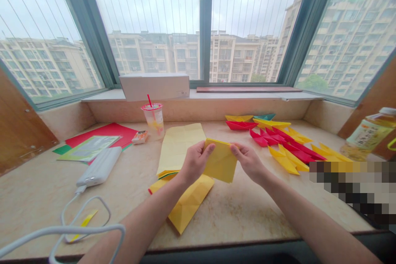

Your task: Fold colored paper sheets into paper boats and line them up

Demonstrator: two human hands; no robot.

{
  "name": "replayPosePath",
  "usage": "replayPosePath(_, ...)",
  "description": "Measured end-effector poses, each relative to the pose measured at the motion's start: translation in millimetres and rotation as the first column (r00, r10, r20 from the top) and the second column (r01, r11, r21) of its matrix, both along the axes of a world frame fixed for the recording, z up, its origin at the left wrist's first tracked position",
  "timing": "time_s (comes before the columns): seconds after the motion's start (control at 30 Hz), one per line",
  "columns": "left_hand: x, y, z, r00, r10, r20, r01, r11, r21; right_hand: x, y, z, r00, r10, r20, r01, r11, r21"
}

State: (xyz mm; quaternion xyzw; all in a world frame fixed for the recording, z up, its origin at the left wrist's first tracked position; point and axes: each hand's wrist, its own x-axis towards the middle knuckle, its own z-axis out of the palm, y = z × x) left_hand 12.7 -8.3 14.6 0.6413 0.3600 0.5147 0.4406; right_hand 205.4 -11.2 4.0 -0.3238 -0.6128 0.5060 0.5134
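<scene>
A folded yellow paper square (221, 163) is held up above the counter between my two hands. My left hand (198, 160) pinches its upper left edge, thumb on the near face. At the upper right corner my right hand (248, 160) grips it the same way. Below and left lies a creased yellow paper (192, 202), partly covered by my left forearm, with a bit of red at its left end. Behind that rests a stack of pale yellow paper sheets (179, 144) with a green edge showing underneath.
Folded boats in yellow, red and teal (241, 125) stand at the right, near a large bottle (371, 132). To the left are a drink cup (154, 121), a small box (140, 137), red sheets (123, 132), a white power bank (100, 167) and its cable (93, 229). A white box (154, 86) sits on the windowsill.
</scene>
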Motion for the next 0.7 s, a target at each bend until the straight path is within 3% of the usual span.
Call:
replayPosePath(0.2, -0.8, 4.1, 3.3, 0.970, 0.047, 0.237, -0.047, 0.999, -0.008, -4.5, -4.2, 1.7, 0.988, 0.152, 0.000, -0.152, 0.988, -0.037)
replayPosePath(0.37, 1.3, 0.0, 8.7, 0.948, 0.027, 0.318, -0.003, 0.997, -0.075, -6.4, -6.5, 0.2, 0.994, 0.110, 0.019, -0.109, 0.993, -0.048)
replayPosePath(0.6, 1.5, -6.5, 12.8, 0.965, -0.107, 0.238, 0.138, 0.983, -0.120, -7.9, -5.3, -1.9, 0.996, 0.082, 0.043, -0.084, 0.995, 0.046)
replayPosePath(0.7, 1.3, -6.1, 11.2, 0.985, -0.101, 0.139, 0.115, 0.989, -0.096, -6.3, -1.8, -8.9, 0.997, 0.051, 0.063, -0.057, 0.994, 0.094)
